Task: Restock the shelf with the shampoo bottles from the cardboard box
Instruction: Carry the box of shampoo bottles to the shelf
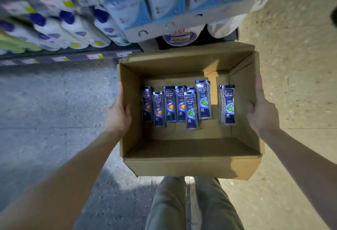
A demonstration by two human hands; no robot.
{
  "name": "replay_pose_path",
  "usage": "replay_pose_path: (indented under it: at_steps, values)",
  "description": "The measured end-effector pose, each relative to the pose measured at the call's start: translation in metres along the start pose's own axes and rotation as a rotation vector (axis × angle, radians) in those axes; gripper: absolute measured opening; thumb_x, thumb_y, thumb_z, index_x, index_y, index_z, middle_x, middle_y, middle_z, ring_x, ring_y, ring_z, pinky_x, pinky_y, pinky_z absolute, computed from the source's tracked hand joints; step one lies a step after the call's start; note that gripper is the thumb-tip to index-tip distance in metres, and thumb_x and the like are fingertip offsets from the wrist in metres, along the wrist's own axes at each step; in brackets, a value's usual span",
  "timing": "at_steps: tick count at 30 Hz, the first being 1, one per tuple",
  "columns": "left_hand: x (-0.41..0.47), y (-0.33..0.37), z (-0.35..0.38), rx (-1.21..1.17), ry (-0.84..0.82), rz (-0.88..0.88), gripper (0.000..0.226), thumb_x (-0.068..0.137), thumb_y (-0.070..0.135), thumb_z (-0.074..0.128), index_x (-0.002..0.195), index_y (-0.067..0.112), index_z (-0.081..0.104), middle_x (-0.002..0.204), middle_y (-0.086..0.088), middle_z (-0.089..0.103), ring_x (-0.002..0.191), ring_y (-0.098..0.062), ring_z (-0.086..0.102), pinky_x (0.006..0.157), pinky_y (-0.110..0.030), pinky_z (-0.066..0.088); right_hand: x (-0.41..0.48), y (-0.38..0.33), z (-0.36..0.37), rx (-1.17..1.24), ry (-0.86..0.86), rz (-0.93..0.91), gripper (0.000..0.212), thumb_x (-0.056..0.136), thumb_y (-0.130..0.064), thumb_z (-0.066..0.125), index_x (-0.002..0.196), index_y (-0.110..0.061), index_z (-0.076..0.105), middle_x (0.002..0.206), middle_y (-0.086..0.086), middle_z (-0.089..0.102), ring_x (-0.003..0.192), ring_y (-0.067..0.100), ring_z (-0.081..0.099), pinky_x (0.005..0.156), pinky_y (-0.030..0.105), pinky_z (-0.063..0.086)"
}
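Head view, grip: the cardboard box (191,167) is clasped at its two side walls, the left hand (118,114) on the left wall and the right hand (260,109) on the right, each thumb hooked over the rim to the inside.
Reason for hold: the box is kept level and open-topped above the floor (54,102), probably so that the load is not tipped.
Task thing: the shampoo bottles (169,103) are laid flat on the box bottom, labels up; none is held.
Count: eight bottles are made out: four orange-labelled in a row at the left, three green-labelled, and one half hidden whose label cannot be told; more may be concealed.
Outlier: one green bottle is set apart, near the right wall.
Surroundings: the shelf (73,57) at upper left is stocked with blue-capped white bottles (73,27).
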State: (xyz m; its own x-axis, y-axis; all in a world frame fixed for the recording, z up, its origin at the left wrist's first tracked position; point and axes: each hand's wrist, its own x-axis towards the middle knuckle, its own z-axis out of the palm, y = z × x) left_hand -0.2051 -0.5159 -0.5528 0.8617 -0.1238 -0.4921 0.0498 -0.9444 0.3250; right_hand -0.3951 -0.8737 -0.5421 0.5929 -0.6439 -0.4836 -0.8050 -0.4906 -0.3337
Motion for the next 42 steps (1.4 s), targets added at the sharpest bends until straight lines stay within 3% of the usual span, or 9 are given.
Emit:
replay_pose_path:
  at_steps: [11, 14, 20, 24, 28, 31, 35, 37, 42]
  values:
    - [-0.14, 0.021, -0.214, -0.038, 0.08, 0.087, 0.087, 0.103, 0.01, 0.052, 0.166, 0.039, -0.001, 0.111, -0.027, 0.072, 0.098, -0.045, 0.069, 0.086, -0.048, 0.054, -0.164, -0.095, -0.157, -0.018, 0.1, -0.042, 0.092, 0.1, -0.01, 0.053, 0.158, -0.046, -0.009, 0.058, 0.01, 0.053, 0.049, 0.021, 0.049, 0.053, 0.031, 0.038]
    - [-0.18, 0.018, -0.257, -0.053, 0.133, 0.076, 0.09, 0.104, 0.012, 0.052, 0.164, 0.045, -0.005, 0.115, -0.024, 0.072, 0.1, -0.042, 0.07, 0.089, -0.05, 0.058, -0.2, -0.12, -0.189, 0.019, 0.128, -0.117, 0.097, 0.1, -0.008, 0.052, 0.154, -0.054, -0.015, 0.06, 0.013, 0.057, 0.049, 0.028, 0.054, 0.055, 0.034, 0.047]
    - [-0.263, -0.017, -0.313, -0.11, 0.231, -0.032, 0.092, 0.103, 0.009, 0.054, 0.165, 0.041, -0.005, 0.111, -0.025, 0.074, 0.095, -0.042, 0.071, 0.088, -0.047, 0.058, -0.24, -0.173, -0.231, -0.073, 0.096, -0.311, 0.096, 0.099, -0.011, 0.054, 0.156, -0.049, -0.013, 0.054, 0.01, 0.048, 0.047, 0.023, 0.044, 0.053, 0.034, 0.036]
    - [-0.312, -0.048, -0.345, -0.111, 0.306, -0.11, 0.091, 0.102, 0.01, 0.058, 0.166, 0.041, 0.002, 0.126, -0.03, 0.069, 0.112, -0.048, 0.067, 0.099, -0.049, 0.053, -0.267, -0.217, -0.248, -0.165, 0.062, -0.449, 0.096, 0.098, -0.01, 0.053, 0.157, -0.046, -0.013, 0.061, 0.014, 0.055, 0.052, 0.028, 0.05, 0.049, 0.032, 0.035]
    - [-0.351, -0.091, -0.381, -0.146, 0.349, -0.163, 0.091, 0.1, 0.009, 0.06, 0.166, 0.042, 0.006, 0.146, -0.025, 0.059, 0.13, -0.047, 0.059, 0.113, -0.045, 0.045, -0.3, -0.264, -0.249, -0.21, 0.047, -0.536, 0.097, 0.096, -0.01, 0.056, 0.159, -0.044, -0.01, 0.096, 0.023, 0.066, 0.067, 0.033, 0.055, 0.056, 0.037, 0.041]
    - [-0.374, -0.13, -0.408, -0.173, 0.37, -0.184, 0.091, 0.099, 0.007, 0.06, 0.166, 0.041, 0.008, 0.155, -0.018, 0.053, 0.14, -0.042, 0.053, 0.121, -0.041, 0.039, -0.324, -0.301, -0.235, -0.198, 0.033, -0.607, 0.1, 0.095, -0.01, 0.058, 0.157, -0.047, -0.011, 0.109, 0.023, 0.065, 0.087, 0.039, 0.061, 0.067, 0.04, 0.047]
    - [-0.399, -0.189, -0.445, -0.217, 0.394, -0.234, 0.091, 0.1, 0.009, 0.058, 0.165, 0.045, 0.005, 0.149, -0.017, 0.059, 0.134, -0.04, 0.059, 0.119, -0.042, 0.043, -0.364, -0.358, -0.207, -0.207, 0.001, -0.631, 0.096, 0.097, -0.013, 0.059, 0.16, -0.044, -0.006, 0.097, 0.023, 0.063, 0.084, 0.038, 0.059, 0.07, 0.04, 0.044]
    - [-0.406, -0.225, -0.461, -0.236, 0.403, -0.246, 0.092, 0.099, 0.008, 0.057, 0.164, 0.047, 0.005, 0.145, -0.016, 0.063, 0.13, -0.039, 0.061, 0.117, -0.042, 0.045, -0.387, -0.39, -0.188, -0.222, -0.014, -0.655, 0.094, 0.097, -0.012, 0.059, 0.16, -0.042, -0.004, 0.104, 0.028, 0.065, 0.094, 0.044, 0.062, 0.075, 0.043, 0.047]
    - [-0.409, -0.335, -0.507, -0.259, 0.41, -0.267, 0.096, 0.097, 0.009, 0.055, 0.161, 0.055, 0.0, 0.13, -0.021, 0.071, 0.116, -0.042, 0.067, 0.108, -0.045, 0.053, -0.444, -0.478, -0.117, -0.248, -0.024, -0.668, 0.1, 0.096, -0.013, 0.059, 0.154, -0.056, -0.01, 0.102, 0.029, 0.069, 0.097, 0.046, 0.063, 0.079, 0.049, 0.054]
